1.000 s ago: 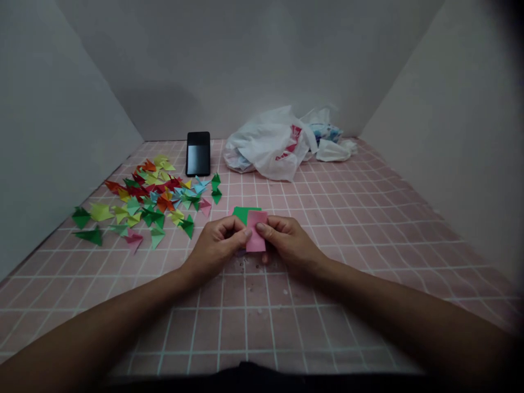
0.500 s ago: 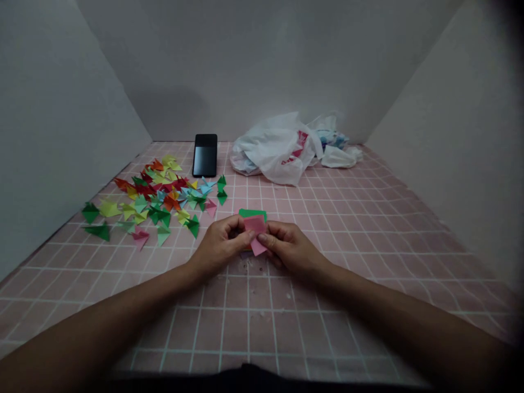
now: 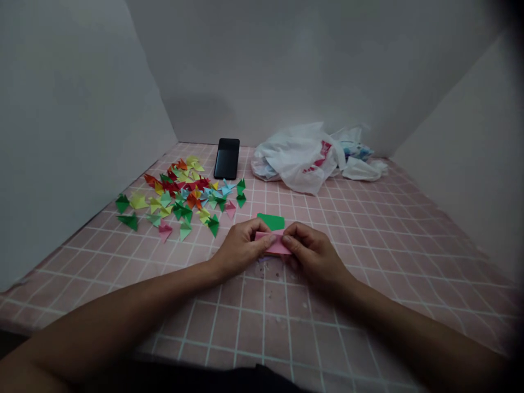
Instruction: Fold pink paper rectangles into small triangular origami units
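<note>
A small pink paper (image 3: 275, 244), folded into a low strip, lies between both hands on the pink tiled table (image 3: 368, 240). My left hand (image 3: 241, 248) pinches its left end with curled fingers. My right hand (image 3: 313, 254) pinches its right end the same way. Just behind the hands lies a green paper sheet (image 3: 271, 221), partly hidden by my fingers.
A heap of several folded paper triangles (image 3: 180, 196) in green, red, yellow, blue and pink spreads at the left. A black phone (image 3: 227, 158) lies at the back. White plastic bags (image 3: 305, 158) sit at the back right. Grey walls close in on three sides.
The pink paper stood upright as a taller rectangle; now it is folded down into a flat strip between my fingers. The view has shifted, so everything sits further right.
</note>
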